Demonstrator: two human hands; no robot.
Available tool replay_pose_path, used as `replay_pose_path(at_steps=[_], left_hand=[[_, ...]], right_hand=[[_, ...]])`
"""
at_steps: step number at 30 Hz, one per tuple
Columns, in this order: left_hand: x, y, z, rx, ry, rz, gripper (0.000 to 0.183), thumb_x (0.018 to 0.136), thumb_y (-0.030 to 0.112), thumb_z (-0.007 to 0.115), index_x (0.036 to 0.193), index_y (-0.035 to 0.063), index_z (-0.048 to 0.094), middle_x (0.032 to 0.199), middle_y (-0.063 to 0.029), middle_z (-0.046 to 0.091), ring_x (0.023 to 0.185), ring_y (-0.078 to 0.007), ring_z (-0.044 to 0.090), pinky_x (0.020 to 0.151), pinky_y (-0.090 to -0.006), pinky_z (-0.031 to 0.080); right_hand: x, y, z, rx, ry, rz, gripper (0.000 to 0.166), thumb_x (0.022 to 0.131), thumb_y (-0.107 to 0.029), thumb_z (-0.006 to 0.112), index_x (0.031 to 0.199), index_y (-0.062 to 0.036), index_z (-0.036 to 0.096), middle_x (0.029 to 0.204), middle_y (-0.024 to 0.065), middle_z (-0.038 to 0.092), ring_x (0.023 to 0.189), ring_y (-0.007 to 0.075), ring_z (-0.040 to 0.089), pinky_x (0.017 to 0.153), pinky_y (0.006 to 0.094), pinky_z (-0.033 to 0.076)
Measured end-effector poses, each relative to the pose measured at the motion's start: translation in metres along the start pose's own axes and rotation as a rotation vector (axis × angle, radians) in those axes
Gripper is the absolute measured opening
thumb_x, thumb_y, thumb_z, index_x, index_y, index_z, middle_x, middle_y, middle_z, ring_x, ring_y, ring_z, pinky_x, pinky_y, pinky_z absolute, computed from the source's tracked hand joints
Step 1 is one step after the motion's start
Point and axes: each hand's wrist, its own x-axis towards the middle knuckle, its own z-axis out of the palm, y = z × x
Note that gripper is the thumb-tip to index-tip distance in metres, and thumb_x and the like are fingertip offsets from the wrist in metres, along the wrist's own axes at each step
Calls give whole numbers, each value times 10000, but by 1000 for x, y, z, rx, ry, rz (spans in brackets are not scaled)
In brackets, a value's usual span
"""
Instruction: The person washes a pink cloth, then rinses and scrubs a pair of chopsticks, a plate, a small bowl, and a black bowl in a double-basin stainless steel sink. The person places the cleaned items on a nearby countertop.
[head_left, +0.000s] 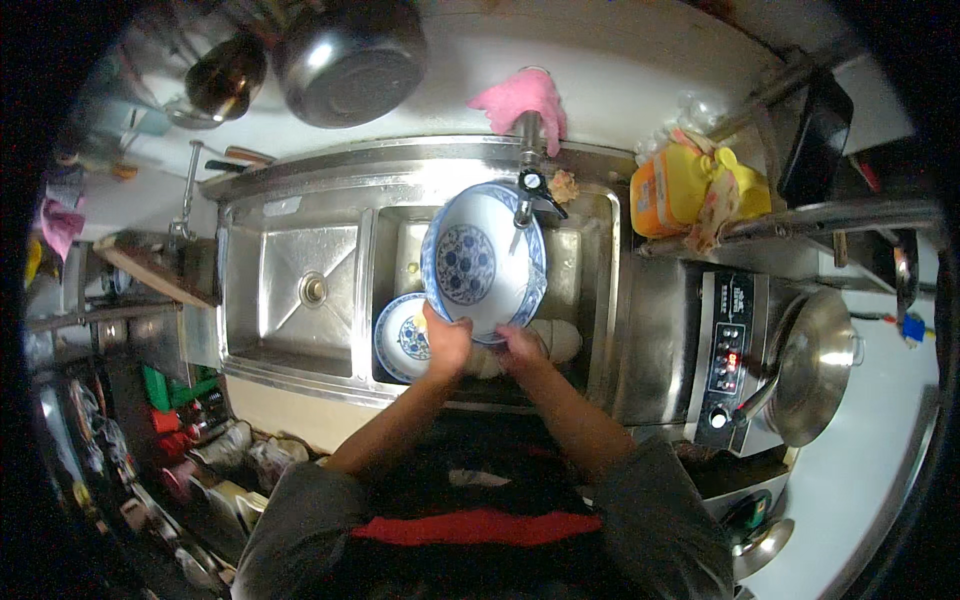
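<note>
A large blue-and-white patterned bowl (491, 255) is tilted under the faucet (530, 187), above the right sink basin (592, 300). My left hand (450, 341) grips its near left rim, and my right hand (521, 349) holds the near right part of the rim. Water seems to run from the spout into the bowl. A smaller blue-and-white bowl (397, 341) lies in the basin beside my left hand, partly covered by it. Pale rounded dishes (559, 340) show behind and beside my right hand; their exact kind is unclear.
The left basin (289, 330) has a drain in it. A pink cloth (525, 101) hangs over the faucet pipe. Yellow plastic jugs (675, 187) stand at the back right. Farther right is an induction cooker (724, 360) with a metal wok (814, 367). A dark pot (349, 67) hangs at the upper left.
</note>
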Motion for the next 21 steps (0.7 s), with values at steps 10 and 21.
replay_pose_path(at_steps=[10, 21], left_hand=[[29, -25, -46, -65, -342, -325, 512, 724, 58, 593, 1178, -79, 399, 1082, -265, 577, 1029, -332, 573, 900, -401, 445], [-11, 2, -10, -15, 54, 106, 619, 666, -6, 543, 1267, -15, 397, 1150, -162, 552, 1076, -270, 523, 963, -345, 389]], right_hand=[[-64, -11, 43, 74, -39, 50, 323, 875, -117, 582, 1105, 106, 543, 992, 163, 645, 845, 287, 633, 763, 392, 520], [-99, -22, 54, -262, 118, 47, 363, 860, -179, 604, 1106, 79, 538, 1010, 182, 635, 843, 294, 645, 699, 402, 528]])
